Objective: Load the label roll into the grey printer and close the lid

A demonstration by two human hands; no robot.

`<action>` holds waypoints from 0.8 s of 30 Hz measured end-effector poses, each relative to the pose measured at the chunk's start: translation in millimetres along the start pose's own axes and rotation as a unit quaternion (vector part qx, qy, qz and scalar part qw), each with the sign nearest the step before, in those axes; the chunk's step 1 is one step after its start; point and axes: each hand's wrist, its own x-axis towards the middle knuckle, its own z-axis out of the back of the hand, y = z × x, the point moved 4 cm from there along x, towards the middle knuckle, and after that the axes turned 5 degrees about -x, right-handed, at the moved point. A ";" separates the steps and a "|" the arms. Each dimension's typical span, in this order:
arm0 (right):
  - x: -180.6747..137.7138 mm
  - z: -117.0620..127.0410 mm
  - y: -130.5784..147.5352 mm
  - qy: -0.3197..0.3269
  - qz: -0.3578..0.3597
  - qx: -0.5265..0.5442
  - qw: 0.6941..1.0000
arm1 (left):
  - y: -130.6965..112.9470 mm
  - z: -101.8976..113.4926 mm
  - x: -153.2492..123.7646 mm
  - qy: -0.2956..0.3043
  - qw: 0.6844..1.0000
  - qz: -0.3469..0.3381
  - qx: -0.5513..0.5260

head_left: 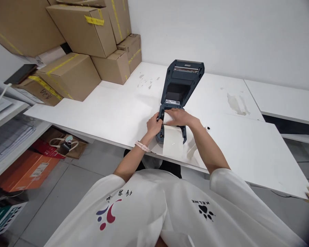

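1. Right hand (179, 116) - laid over the paper roll (167, 118), fingers together and curved down onto it, pointing left.
2. Left hand (154, 124) - fingers curled and clamped on the left side of the printer (159, 136); pink wristband (142, 146) on that wrist.
3. The paper roll sits in the printer's open bay, mostly covered by the right hand.
4. Paper strip (173, 142) runs from the roll over the printer's front and hangs past the bench edge.
5. Lid (183, 80) stands open, tilted back away from the person.
6. The printer stands at the near edge of the white bench (113, 109); there are stains on the top behind and to the right of it.
7. Cardboard boxes (74, 73) with yellow tape are stacked at the far left of the bench, near the wall.
8. Lower left: a shelf (10, 137) with papers, an orange box (28, 169) on the floor, and a bag (65, 144) under the bench.
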 end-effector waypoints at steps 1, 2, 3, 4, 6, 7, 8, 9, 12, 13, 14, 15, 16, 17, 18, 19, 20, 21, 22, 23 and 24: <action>-12.4 -1.6 5.5 -0.044 0.012 0.010 0.999 | 0.2 0.1 -0.2 -0.001 1.000 0.000 -0.006; -26.5 -4.2 12.3 -0.087 0.024 0.028 0.996 | 0.6 0.0 -0.6 0.000 1.000 -0.003 -0.015; -41.2 -8.4 20.0 -0.124 0.034 0.050 0.990 | 1.2 -0.4 -1.0 0.001 1.000 -0.008 -0.028; -55.3 -14.5 28.1 -0.151 0.041 0.072 0.985 | 2.2 -1.2 -1.4 0.004 0.999 -0.012 -0.045; -77.6 -30.7 43.5 -0.178 0.036 0.098 0.978 | 5.6 -3.8 -1.8 0.010 0.996 -0.011 -0.092; -85.1 -39.3 49.9 -0.186 0.027 0.100 0.977 | 7.5 -5.5 -1.8 0.014 0.993 -0.009 -0.121; -90.1 -47.1 54.9 -0.194 0.015 0.097 0.976 | 9.2 -7.3 -1.4 0.018 0.988 -0.007 -0.152; -93.1 -53.5 58.3 -0.203 0.001 0.092 0.975 | 10.7 -9.2 -0.8 0.023 0.983 -0.006 -0.182; -94.7 -61.5 60.6 -0.224 -0.014 0.083 0.971 | 14.0 -13.2 1.9 0.030 0.970 0.000 -0.239; -94.3 -61.0 59.3 -0.223 -0.011 0.082 0.971 | 14.9 -14.0 2.7 0.032 0.969 0.004 -0.243; -94.0 -59.4 57.4 -0.220 -0.005 0.083 0.972 | 15.4 -14.5 3.3 0.036 0.970 0.006 -0.242; -93.9 -57.1 55.4 -0.215 0.002 0.083 0.973 | 15.7 -14.7 3.7 0.040 0.970 0.007 -0.240; -94.0 -54.7 53.6 -0.209 0.010 0.083 0.974 | 15.6 -14.8 3.7 0.045 0.970 0.007 -0.239; -94.3 -52.3 52.4 -0.203 0.016 0.083 0.976 | 15.3 -14.6 3.5 0.047 0.969 0.006 -0.242; -94.6 -50.4 52.1 -0.198 0.021 0.082 0.977 | 14.9 -14.3 3.0 0.048 0.968 0.005 -0.247; -94.7 -49.2 52.6 -0.195 0.023 0.080 0.977 | 14.5 -13.9 2.5 0.046 0.967 0.005 -0.251; -94.5 -48.8 54.0 -0.193 0.020 0.077 0.978 | 14.1 -13.4 1.9 0.042 0.966 0.007 -0.254; -94.0 -49.3 56.1 -0.193 0.013 0.073 0.978 | 13.7 -13.1 1.5 0.038 0.966 0.009 -0.254; -93.2 -50.6 58.8 -0.193 0.003 0.070 0.979 | 13.2 -12.8 1.4 0.034 0.967 0.010 -0.252; -92.2 -52.5 61.8 -0.194 -0.010 0.067 0.979 | 12.8 -12.6 1.6 0.031 0.967 0.011 -0.251; -91.0 -54.7 64.7 -0.196 -0.023 0.066 0.978 | 12.5 -12.5 2.2 0.028 0.968 0.012 -0.251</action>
